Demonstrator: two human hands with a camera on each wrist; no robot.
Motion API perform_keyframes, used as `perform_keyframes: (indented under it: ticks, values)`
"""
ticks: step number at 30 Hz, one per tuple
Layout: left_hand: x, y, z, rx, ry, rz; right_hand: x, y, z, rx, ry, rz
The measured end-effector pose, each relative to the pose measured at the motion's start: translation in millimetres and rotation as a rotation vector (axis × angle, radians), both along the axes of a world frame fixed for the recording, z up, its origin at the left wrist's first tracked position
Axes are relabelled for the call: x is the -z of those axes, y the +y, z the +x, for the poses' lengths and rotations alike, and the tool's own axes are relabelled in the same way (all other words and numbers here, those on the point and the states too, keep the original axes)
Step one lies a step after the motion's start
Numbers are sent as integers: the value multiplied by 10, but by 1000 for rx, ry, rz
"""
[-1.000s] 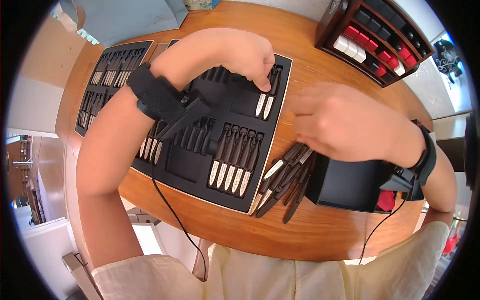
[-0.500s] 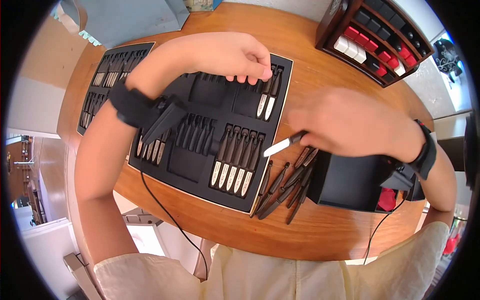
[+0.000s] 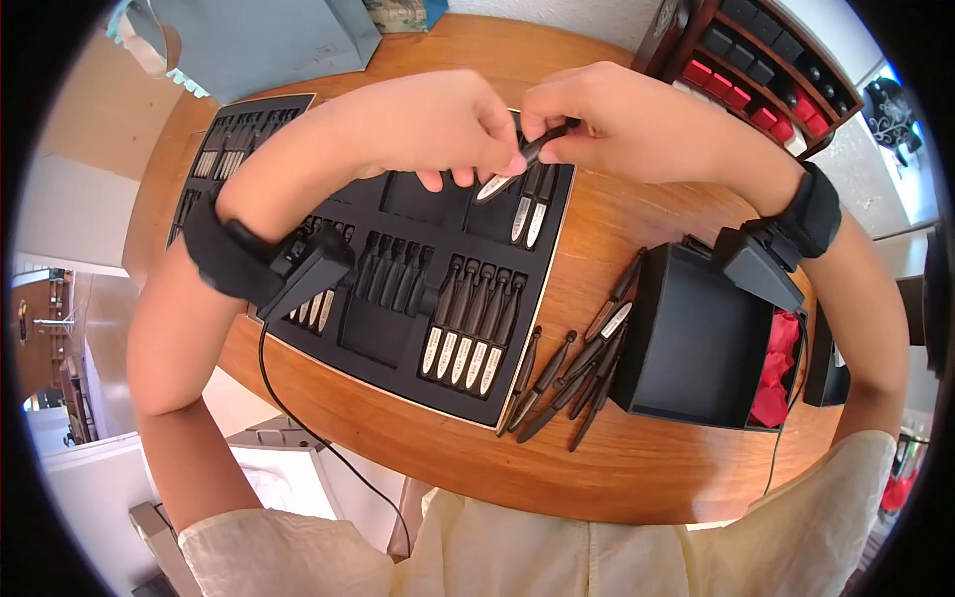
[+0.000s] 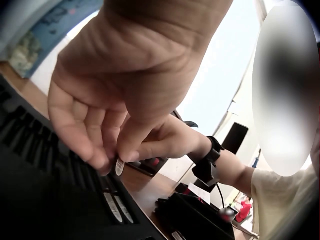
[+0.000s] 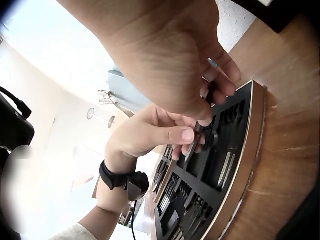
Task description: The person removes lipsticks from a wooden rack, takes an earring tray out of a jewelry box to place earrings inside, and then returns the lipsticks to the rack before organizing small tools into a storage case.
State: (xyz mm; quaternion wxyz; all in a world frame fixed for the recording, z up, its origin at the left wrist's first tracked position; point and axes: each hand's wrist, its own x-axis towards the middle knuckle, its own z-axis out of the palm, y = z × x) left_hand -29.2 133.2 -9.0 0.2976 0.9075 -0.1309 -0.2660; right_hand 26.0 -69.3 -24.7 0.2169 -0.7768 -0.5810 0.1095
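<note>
Both hands meet over the upper right of a black slotted tray [image 3: 398,343]. Between them is a dark pen-like piece with a white label [image 3: 494,186]. The left hand [image 3: 438,124] pinches it near the label, and the right hand [image 3: 607,119] pinches its dark end. The right wrist view shows the piece [image 5: 192,147] slanting between both thumbs. Two labelled pieces [image 3: 537,224] lie in the slots just below the hands, and several more [image 3: 463,343] fill a lower compartment. Fingers cover part of the held piece.
A loose pile of similar pieces [image 3: 587,363] lies on the wooden table between the tray and a black box [image 3: 696,348] with red contents. Another tray [image 3: 234,134] is at the left, a grey bag [image 3: 269,50] behind, a wooden rack [image 3: 686,55] at the back right.
The right hand has moved up from beside the pile to the left hand, bringing a labelled piece. The left hand now pinches that piece too.
</note>
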Motion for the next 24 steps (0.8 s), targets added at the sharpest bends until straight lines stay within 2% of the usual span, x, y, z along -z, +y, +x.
perform_keyframes:
  ticks: [4,6,12,20,23,24]
  values:
    - [158,125,54,-127,119,-28,131,8,-18,92,-111,86]
    - [215,145,27,-196,212,-65,174,-42,-30,136,-380,44]
    - [262,29,-18,-179,244,-32,149,-112,-143,115,-298,-154]
    - [221,-79,31,-174,256,46,255,-133,-175,75,-389,-132]
    - [173,-119,31,-118,235,131,242,-117,-183,43,-435,-149]
    - [182,-117,58,-47,205,169,236,-113,-188,36,-452,-167]
